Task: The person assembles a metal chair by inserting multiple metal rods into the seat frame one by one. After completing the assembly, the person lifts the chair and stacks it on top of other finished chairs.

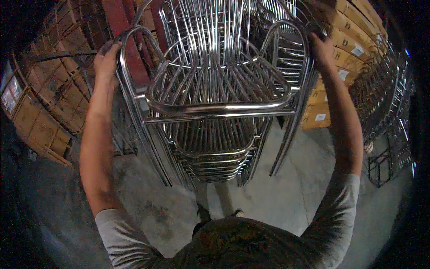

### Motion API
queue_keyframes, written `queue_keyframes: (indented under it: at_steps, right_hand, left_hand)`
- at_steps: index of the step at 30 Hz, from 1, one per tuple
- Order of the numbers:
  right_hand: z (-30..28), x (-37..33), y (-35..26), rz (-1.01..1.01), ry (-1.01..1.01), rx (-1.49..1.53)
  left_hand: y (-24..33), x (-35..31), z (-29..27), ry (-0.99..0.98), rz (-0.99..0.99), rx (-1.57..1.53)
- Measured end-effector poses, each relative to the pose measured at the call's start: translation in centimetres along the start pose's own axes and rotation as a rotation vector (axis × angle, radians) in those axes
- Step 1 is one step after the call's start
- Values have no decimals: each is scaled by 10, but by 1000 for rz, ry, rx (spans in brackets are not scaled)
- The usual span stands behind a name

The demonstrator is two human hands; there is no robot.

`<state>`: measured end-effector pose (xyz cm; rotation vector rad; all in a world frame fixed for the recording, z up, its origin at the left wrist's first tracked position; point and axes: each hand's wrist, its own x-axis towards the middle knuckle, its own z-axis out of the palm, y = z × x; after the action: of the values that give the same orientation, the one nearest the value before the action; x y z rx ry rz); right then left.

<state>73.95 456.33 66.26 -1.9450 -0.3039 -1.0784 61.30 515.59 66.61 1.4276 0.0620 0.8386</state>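
A shiny tubular metal armchair (219, 108) is straight in front of me, over a stack of matching chairs (215, 154). Its seat sits well above the stacked seats, which show below its front rail. My left hand (107, 56) is closed around the outer side of its left armrest. On the other side, my right hand (321, 45) grips the right armrest, with its fingers partly hidden in shadow. Both arms reach out wide and forward. The slatted backrest (215, 31) rises at the far side.
Cardboard boxes (345, 42) are piled at the right, with more boxes (49, 98) behind dark metal frames at the left. Further metal chairs (289, 62) stand behind on the right. A dark frame (380, 168) rests on the concrete floor (286, 197). Red uprights (125, 22) stand back left.
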Motion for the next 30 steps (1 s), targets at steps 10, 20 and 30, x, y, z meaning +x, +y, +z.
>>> queue_keyframes:
  at_steps: [10, 20, 30]
  right_hand:
    - [62, -128, 51, 217, 27, 269]
    - [66, -115, 29, 261, 51, 98]
    - [56, -107, 25, 204, -63, -152]
  left_hand:
    - [-134, -32, -21, 32, 56, 117]
    - [-121, -26, -28, 79, 4, 147]
    - [-139, -26, -20, -57, 313, 453]
